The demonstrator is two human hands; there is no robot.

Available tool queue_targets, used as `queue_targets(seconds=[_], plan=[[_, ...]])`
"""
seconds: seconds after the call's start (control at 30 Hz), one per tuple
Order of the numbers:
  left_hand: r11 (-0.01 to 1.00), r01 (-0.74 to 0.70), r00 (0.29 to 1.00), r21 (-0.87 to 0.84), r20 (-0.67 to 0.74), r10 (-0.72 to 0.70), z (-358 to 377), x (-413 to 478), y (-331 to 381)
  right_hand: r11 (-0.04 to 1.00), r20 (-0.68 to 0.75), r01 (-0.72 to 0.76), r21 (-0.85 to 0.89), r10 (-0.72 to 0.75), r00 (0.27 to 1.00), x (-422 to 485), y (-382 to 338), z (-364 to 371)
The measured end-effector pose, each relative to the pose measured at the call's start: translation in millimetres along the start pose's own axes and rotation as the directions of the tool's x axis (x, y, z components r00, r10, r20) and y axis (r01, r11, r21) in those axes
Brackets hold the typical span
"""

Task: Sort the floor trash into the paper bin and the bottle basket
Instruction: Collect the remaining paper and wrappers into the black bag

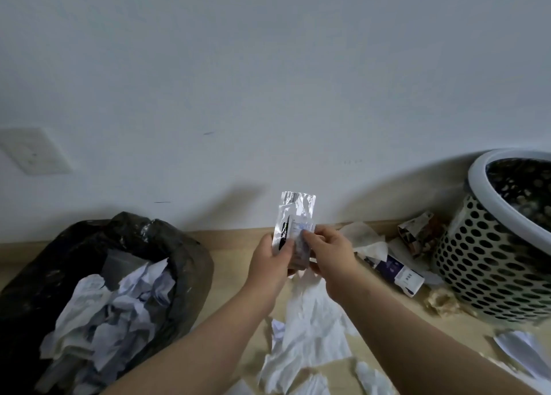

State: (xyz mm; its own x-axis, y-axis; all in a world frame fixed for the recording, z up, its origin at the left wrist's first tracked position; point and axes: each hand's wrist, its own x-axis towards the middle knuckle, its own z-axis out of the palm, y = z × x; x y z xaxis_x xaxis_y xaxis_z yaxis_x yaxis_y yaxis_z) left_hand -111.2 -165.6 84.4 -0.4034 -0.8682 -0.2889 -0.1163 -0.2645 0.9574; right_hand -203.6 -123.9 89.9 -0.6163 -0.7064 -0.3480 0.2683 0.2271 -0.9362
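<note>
Right of the black-bagged paper bin, both hands, left and right, pinch a silvery wrapper upright.

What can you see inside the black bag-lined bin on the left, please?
Inside the black bin, crumpled white paper fills the opening, with a grey piece near the back. Whatever lies beneath the paper is covered.

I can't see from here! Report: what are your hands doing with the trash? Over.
Left hand and right hand both pinch a silvery wrapper. Paper bin left, bottle basket right. Tissues on floor below, nothing blocking.
</note>
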Motion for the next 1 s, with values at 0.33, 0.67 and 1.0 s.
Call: queue_targets(seconds=[0.33,0.67,1.0], plan=[[0.992,-0.005,0.982,0.123,-0.185,0.028,-34,4,11,0.968,0.143,0.112,-0.224,-0.081,0.986,-7,1,36],[0.987,-0.154,0.922,0.038,-0.354,0.157,-101,-8,74,0.935,0.311,0.302,-0.186,-0.236,0.921,-33,-44,94],[0.995,-0.081,0.820,-0.050,-0.572,0.038,-207,-29,63,0.934,0.441,0.312,-0.176,-0.208,0.873,-56,-31,144]])
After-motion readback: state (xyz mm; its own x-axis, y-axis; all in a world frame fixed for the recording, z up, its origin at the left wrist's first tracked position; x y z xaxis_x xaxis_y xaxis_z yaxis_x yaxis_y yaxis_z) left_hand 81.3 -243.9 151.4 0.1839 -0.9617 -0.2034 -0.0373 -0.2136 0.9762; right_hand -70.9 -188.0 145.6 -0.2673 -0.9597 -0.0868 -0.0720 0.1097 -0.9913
